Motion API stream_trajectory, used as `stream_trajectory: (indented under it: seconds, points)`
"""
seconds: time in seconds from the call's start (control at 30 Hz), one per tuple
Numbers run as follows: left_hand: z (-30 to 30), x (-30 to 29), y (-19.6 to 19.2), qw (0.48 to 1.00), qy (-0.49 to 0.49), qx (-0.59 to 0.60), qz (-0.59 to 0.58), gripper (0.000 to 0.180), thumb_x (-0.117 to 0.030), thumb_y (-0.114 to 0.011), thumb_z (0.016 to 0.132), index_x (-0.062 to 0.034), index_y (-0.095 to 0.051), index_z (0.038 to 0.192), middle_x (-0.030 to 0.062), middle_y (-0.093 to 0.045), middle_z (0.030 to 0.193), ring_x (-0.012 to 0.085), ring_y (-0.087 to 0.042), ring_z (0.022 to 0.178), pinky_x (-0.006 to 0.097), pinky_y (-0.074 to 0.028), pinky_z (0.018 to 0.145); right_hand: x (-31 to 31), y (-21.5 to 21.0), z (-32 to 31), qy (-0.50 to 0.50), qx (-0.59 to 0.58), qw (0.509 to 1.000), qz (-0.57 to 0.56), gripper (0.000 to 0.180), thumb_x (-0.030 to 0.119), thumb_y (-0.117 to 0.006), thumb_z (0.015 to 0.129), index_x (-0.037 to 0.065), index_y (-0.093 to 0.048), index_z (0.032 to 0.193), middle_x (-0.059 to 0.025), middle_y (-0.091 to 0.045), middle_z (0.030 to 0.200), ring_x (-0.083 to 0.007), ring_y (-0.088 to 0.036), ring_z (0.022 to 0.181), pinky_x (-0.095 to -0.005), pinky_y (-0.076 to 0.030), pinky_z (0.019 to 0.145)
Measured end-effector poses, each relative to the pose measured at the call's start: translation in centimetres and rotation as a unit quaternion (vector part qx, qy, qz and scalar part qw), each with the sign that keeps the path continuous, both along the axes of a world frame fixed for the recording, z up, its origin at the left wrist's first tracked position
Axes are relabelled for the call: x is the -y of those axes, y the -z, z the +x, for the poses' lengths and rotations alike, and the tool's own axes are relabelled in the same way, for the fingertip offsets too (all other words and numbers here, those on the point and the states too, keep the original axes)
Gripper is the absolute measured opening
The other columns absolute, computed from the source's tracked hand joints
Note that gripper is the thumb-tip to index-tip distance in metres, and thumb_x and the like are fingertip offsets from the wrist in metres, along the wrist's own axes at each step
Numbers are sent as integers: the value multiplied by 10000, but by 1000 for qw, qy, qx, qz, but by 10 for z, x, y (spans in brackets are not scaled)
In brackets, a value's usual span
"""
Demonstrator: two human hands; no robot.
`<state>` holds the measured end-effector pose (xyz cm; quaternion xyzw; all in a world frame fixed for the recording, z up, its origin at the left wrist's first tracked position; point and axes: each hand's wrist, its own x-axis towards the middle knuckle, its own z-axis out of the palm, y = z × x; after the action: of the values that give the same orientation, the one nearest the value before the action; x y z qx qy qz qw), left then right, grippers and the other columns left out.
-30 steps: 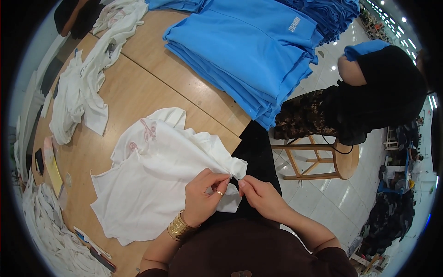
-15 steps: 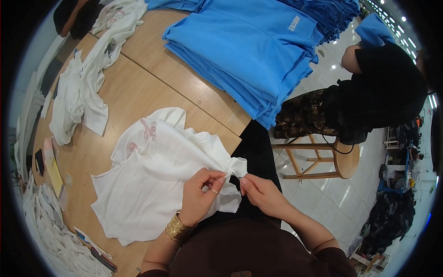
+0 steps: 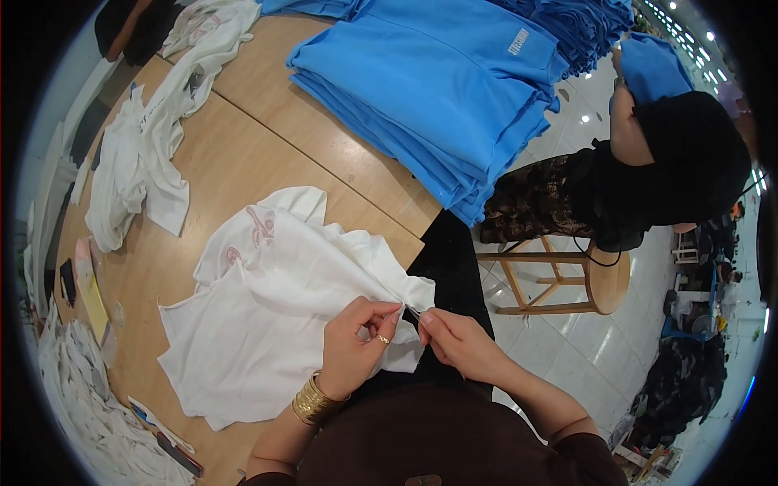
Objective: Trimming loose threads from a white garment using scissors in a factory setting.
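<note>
A white garment (image 3: 275, 324) with a pink print lies spread over the near table edge. My left hand (image 3: 358, 340), with a ring and a gold bracelet, is closed in a pinch on the garment's gathered edge. Close beside it, my right hand (image 3: 462, 344) is closed on a small, thin dark metal tool (image 3: 412, 311). The tool's tip meets the cloth at my left fingertips; the rest of it is hidden in my right fingers.
Folded blue garments (image 3: 421, 89) are stacked on the far table (image 3: 267, 105). White garments (image 3: 134, 186) lie at left, near a dark phone (image 3: 67, 282). To the right, a co-worker (image 3: 681, 162) lifts a blue garment (image 3: 655, 69) beside a wooden stool (image 3: 608, 279).
My right hand has tilted slightly and the tool's tip now shows against the cloth. My left hand has barely shifted. The co-worker has raised the blue garment.
</note>
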<state>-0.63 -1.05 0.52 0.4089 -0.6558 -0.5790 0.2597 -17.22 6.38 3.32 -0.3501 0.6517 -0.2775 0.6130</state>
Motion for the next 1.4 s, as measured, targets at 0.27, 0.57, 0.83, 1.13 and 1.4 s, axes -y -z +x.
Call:
stream_trajectory:
  seconds: [0.27, 0.57, 0.83, 1.13, 1.4]
  points:
    - [-2, 0, 3, 1000, 6, -6, -9, 126, -39, -648, 815, -14, -670, 936, 20, -544, 711, 72, -502, 612, 217, -404, 570, 1, 6, 1, -9, -55, 998, -35, 362, 301, -366, 999, 45, -501, 781, 21, -372, 509, -61, -348, 466, -238, -298, 456]
    - [7, 5, 10, 995, 18, -30, 97, 126, -29, -634, 824, -18, -667, 946, 0, -600, 764, 51, -523, 642, 205, -415, 597, 1, 25, -1, 58, -88, 993, -61, 348, 285, -385, 994, 42, -499, 772, 24, -374, 514, -54, -341, 469, -236, -291, 451]
    - [8, 1, 12, 994, 1, -34, 107, 140, -43, -642, 829, -23, -672, 964, 10, -598, 769, 53, -530, 661, 203, -414, 610, -1, -9, 0, -26, -31, 998, -45, 377, 306, -332, 1007, 45, -504, 797, 27, -365, 516, -56, -335, 465, -232, -296, 461]
    - [6, 0, 7, 997, 13, -22, 66, 139, -14, -640, 823, 3, -664, 958, 7, -567, 780, 52, -529, 684, 199, -414, 632, 2, -2, -1, -26, -29, 999, -5, 398, 329, -328, 1006, 45, -496, 783, 19, -361, 508, -68, -346, 461, -241, -304, 461]
    - [5, -3, 12, 998, 17, -20, 54, 138, -21, -640, 822, -13, -669, 956, 18, -581, 773, 62, -528, 668, 206, -418, 615, 2, 1, -1, -27, -35, 999, 5, 390, 321, -348, 1002, 45, -495, 771, 18, -366, 509, -66, -350, 461, -242, -302, 454]
